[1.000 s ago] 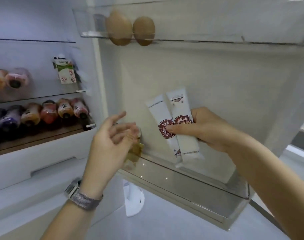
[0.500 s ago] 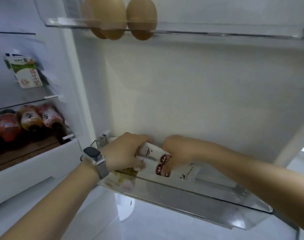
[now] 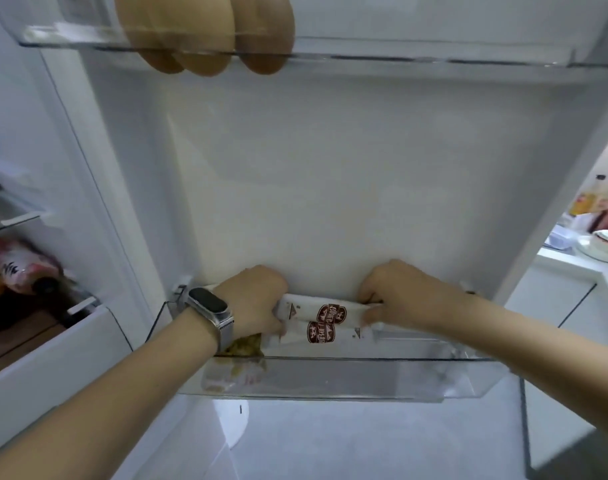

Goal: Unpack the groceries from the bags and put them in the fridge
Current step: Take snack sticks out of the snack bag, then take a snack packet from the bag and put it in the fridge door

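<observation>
1. White packets, two of them with dark red round labels, lie on their sides, one against the other, in the clear door bin of the fridge.
2. The left hand has its fingers curled down round the left ends of the packets; a watch with a metal mesh strap sits on that wrist.
3. The right hand grips the right ends, fingers folded under and knuckles up.
4. Both hands are low inside the bin, close to the white inner wall of the door, and the packets span the gap between them.
5. A yellowish wrapped item sits in the left end of the same bin, just under the left wrist; what it is cannot be made out.
6. The right part of the bin, past the right hand, shows only its clear floor and front lip.
7. Above, three brown eggs sit at the left end of an upper door shelf, well above the hands.
8. To the left, the fridge body shows a blurred bottle lying above a white drawer front.
9. At far right, beyond the door's edge, a counter carries a bowl and some bottles.
</observation>
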`<state>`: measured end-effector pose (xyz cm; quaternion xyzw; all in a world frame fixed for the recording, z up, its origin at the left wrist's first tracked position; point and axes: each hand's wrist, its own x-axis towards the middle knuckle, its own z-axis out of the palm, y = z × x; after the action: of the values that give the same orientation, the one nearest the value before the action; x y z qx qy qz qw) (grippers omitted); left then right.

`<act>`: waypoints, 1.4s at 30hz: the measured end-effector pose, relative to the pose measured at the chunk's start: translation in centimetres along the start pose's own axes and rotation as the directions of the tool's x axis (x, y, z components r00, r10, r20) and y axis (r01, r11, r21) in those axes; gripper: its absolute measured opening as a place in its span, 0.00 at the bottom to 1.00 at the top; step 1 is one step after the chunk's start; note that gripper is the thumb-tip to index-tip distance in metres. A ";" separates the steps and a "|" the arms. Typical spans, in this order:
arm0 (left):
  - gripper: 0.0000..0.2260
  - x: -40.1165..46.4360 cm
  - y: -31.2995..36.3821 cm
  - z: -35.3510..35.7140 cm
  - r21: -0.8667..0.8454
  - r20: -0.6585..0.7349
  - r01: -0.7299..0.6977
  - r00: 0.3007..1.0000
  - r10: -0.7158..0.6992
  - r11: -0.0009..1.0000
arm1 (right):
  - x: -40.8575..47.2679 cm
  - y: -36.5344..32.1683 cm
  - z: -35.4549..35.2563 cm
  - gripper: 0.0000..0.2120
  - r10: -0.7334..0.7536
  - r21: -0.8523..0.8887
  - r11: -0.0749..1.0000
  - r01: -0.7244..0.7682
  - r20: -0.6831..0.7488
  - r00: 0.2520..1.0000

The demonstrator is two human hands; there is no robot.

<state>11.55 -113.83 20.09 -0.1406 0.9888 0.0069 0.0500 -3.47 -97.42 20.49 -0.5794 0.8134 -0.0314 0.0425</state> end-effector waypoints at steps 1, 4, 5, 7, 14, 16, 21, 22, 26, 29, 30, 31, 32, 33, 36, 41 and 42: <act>0.12 -0.1 0.3 0.0 0.058 -0.044 -0.011 0.999 0.013 0.998 | -0.2 0.1 -0.2 0.11 0.027 0.022 0.999 -0.027 0.005 1.000; 0.14 -0.7 0.6 0.0 0.204 -0.177 -0.024 0.982 0.060 0.979 | -0.9 0.2 -0.8 0.08 0.089 0.096 0.991 -0.092 0.042 0.995; 0.16 -0.9 0.5 -0.1 0.197 -0.210 -0.032 0.975 0.074 0.980 | -1.2 0.1 -0.9 0.07 0.103 0.129 0.985 -0.112 0.074 0.992; 0.19 -1.5 0.1 -0.5 0.105 -0.235 -0.051 0.969 0.074 0.993 | -1.4 -0.4 -0.6 0.10 0.111 0.197 0.970 -0.139 0.149 0.983; 0.13 -1.0 -1.0 0.6 0.048 -0.147 -0.057 0.987 0.064 0.997 | 0.6 -0.3 0.8 0.16 0.169 0.102 0.977 -0.190 0.179 0.969; 0.13 -0.7 -0.9 0.7 0.033 -0.103 -0.057 0.993 0.061 0.998 | 0.8 -0.6 1.0 0.19 0.223 0.010 0.974 -0.227 0.146 0.964; 0.12 -0.4 -0.5 0.5 0.072 -0.084 -0.032 0.996 0.038 0.997 | 0.6 -1.1 0.2 0.19 0.304 -0.112 0.948 -0.298 0.038 0.952; 0.12 -0.3 -0.3 0.5 0.087 -0.078 -0.025 0.996 0.032 0.996 | 0.6 -1.1 0.0 0.19 0.309 -0.119 0.946 -0.303 0.036 0.950; 0.12 0.0 0.0 0.6 0.127 -0.058 0.001 0.998 0.007 0.992 | 0.9 -0.7 0.4 0.23 0.344 -0.111 0.935 -0.337 0.050 0.938; 0.13 -0.2 0.2 0.3 0.130 -0.066 -0.010 0.998 0.019 0.991 | 0.8 -0.5 0.3 0.22 0.357 -0.094 0.932 -0.351 0.057 0.933; 0.14 -0.3 0.4 0.1 0.136 -0.086 -0.019 0.996 0.031 0.991 | 0.7 -0.4 0.2 0.20 0.352 -0.083 0.934 -0.348 0.048 0.935; 0.15 -0.5 0.6 -0.2 0.129 -0.114 -0.031 0.992 0.046 0.991 | 0.5 -0.2 0.0 0.18 0.347 -0.077 0.936 -0.344 0.032 0.937; 0.16 -0.8 1.0 -0.6 0.101 -0.153 -0.049 0.986 0.065 0.994 | 0.1 -0.1 -0.2 0.19 0.346 -0.066 0.936 -0.345 0.006 0.938; 0.16 -1.0 1.6 -1.0 0.057 -0.207 -0.078 0.974 0.089 0.995 | -0.5 0.0 -0.5 0.21 0.344 -0.042 0.937 -0.345 -0.038 0.938; 0.13 -1.7 4.9 -1.9 -0.135 -0.410 -0.275 0.890 0.199 0.952 | -3.4 -0.3 -1.8 0.21 0.330 0.030 0.943 -0.332 -0.215 0.919; 0.08 -3.7 12.5 -1.8 -0.354 -0.450 -0.565 0.801 0.394 0.745 | -11.9 -0.9 -4.0 0.08 0.435 0.255 0.900 -0.353 -0.489 0.756; 0.08 -3.7 13.7 -1.4 -0.351 -0.420 -0.594 0.791 0.446 0.724 | -14.0 -0.6 -3.9 0.08 0.477 0.259 0.879 -0.400 -0.486 0.733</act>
<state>11.12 -99.64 21.85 0.1391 0.9511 0.2358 -0.1433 1.22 -84.42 24.91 -0.3341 0.9015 -0.2367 -0.1402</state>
